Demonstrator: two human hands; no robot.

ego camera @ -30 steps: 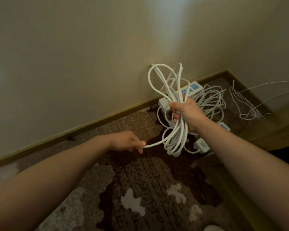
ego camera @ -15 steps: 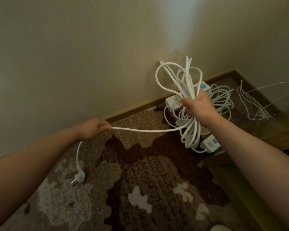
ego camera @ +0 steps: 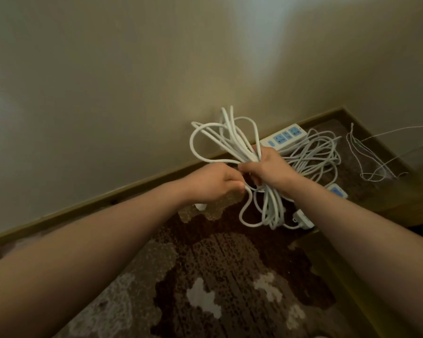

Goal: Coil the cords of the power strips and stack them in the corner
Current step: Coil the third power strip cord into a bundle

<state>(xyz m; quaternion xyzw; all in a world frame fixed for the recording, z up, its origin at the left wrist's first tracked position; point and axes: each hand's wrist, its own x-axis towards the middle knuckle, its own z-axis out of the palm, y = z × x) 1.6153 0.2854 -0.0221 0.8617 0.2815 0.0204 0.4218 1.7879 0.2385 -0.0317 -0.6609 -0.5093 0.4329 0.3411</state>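
Observation:
My right hand (ego camera: 269, 168) grips a bundle of coiled white cord (ego camera: 230, 140) around its middle, with loops sticking up above the fist and hanging below it. My left hand (ego camera: 215, 182) is right beside it and pinches the cord's loose end (ego camera: 245, 211), which curves down into a low loop. A small white strip end (ego camera: 303, 218) dangles at the bottom of the bundle. In the corner a white power strip (ego camera: 284, 137) with blue sockets lies on its coiled cord (ego camera: 313, 157). Another strip (ego camera: 338, 191) shows beside my right forearm.
A beige wall with a wooden baseboard (ego camera: 108, 203) runs along the back. Patterned brown carpet (ego camera: 230, 276) covers the floor. A thin white wire (ego camera: 371, 162) lies tangled at the far right. Dark wooden furniture (ego camera: 400, 211) stands at the right edge.
My left hand has come in from far left to the bundle, bringing the stretched cord end with it. The plug that hung down on the left is out of sight.

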